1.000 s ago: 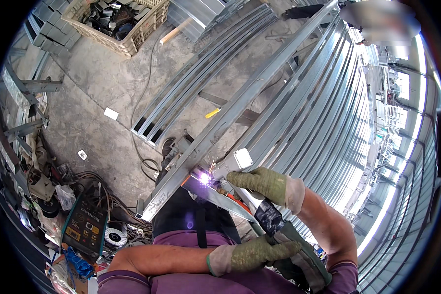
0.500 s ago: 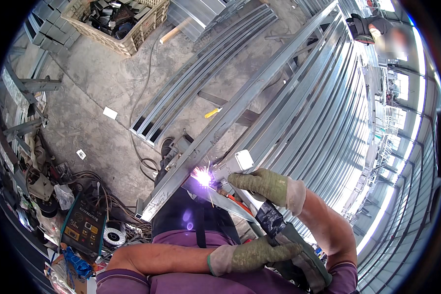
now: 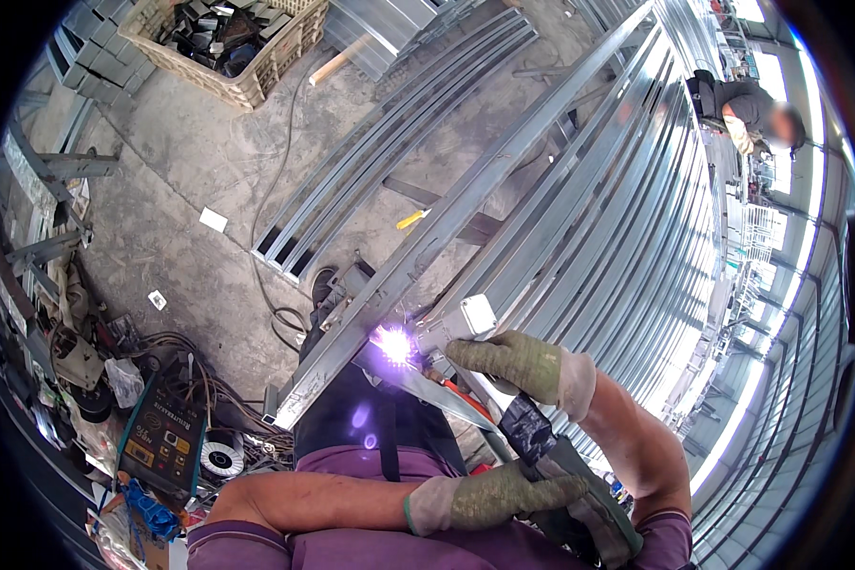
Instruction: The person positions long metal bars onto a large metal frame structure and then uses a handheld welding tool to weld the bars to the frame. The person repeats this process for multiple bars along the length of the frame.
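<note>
A bright welding arc (image 3: 392,344) burns against the side of a long steel beam (image 3: 465,199) that slants across my view. In its glare the joint itself is hidden. My right hand (image 3: 518,364), in a worn green glove, grips a short grey metal piece with a white square end (image 3: 477,315), close to the arc. Below it, a red-orange rod-like part (image 3: 470,401) points toward the arc. My left hand (image 3: 503,496), also gloved, is closed over a dark padded length (image 3: 594,499) with black wrapping (image 3: 527,427) at its upper end.
Steel tubes (image 3: 598,228) lie in a wide row to the right; more tubes (image 3: 380,142) rest on the floor. A yellow-handled tool (image 3: 411,219) lies between. A welding machine (image 3: 161,437), cables and wire spool (image 3: 222,454) stand lower left, a scrap crate (image 3: 247,87) behind. Another person (image 3: 746,114) bends at far right.
My right hand and the white-ended metal piece have shifted slightly right and toward me. Sparks spread less widely round the arc. The other person has moved to the right and lower in view.
</note>
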A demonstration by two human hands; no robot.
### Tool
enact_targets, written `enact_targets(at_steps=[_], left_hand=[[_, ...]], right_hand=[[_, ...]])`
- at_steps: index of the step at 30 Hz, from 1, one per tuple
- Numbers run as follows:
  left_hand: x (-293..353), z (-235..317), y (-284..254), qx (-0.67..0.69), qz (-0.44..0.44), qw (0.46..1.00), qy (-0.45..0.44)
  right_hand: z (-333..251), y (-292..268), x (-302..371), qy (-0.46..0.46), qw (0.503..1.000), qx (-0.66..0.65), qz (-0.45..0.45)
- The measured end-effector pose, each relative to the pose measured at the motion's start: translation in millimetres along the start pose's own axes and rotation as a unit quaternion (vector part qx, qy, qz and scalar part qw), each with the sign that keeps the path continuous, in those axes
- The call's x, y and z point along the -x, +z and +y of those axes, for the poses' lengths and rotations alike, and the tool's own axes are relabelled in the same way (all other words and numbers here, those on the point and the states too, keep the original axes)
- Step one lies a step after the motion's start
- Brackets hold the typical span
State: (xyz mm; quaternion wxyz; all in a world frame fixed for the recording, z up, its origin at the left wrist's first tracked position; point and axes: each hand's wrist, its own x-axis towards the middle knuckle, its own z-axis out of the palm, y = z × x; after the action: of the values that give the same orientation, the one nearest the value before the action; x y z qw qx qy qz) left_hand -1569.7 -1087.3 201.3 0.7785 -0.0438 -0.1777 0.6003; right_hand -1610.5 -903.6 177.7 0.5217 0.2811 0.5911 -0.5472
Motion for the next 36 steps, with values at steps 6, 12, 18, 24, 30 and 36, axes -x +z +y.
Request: enact_targets(at_steps=[6,12,18,24,30,36], left_hand=[[-3.9,-11.4,-13.2,-0.086,-0.012,0.996,0.025],[-4.1,11.3,-1.3,-0.148,-0.026,0.989,0.014],[-8.0,-5.1,-14.4,-0.137,-0.014,0.99,0.031],[2.1,-10.8,-9.4,-0.245,0.008,0.954,0.172],[-2.7,-10.3,-20.9,-0.065,-0.004,0.998,0.016],[-0.1,-2.2,-10.4,-0.07,0.013,0.997,0.031]], right_hand=[[-35.1,7.3,13.7,0.148,0.98,-0.123,0.042],[-38.1,6.3,23.4,0.099,0.973,-0.19,0.088],[-17.2,2.6,14.7,0.063,0.991,-0.102,0.054],[3.7,-0.2,13.9,-0.105,0.993,0.052,0.032],[23.8,1.9,-8.9,-0.197,0.975,0.084,0.064],[1.2,0.1,-1.5,0.012,0.999,0.044,0.012]])
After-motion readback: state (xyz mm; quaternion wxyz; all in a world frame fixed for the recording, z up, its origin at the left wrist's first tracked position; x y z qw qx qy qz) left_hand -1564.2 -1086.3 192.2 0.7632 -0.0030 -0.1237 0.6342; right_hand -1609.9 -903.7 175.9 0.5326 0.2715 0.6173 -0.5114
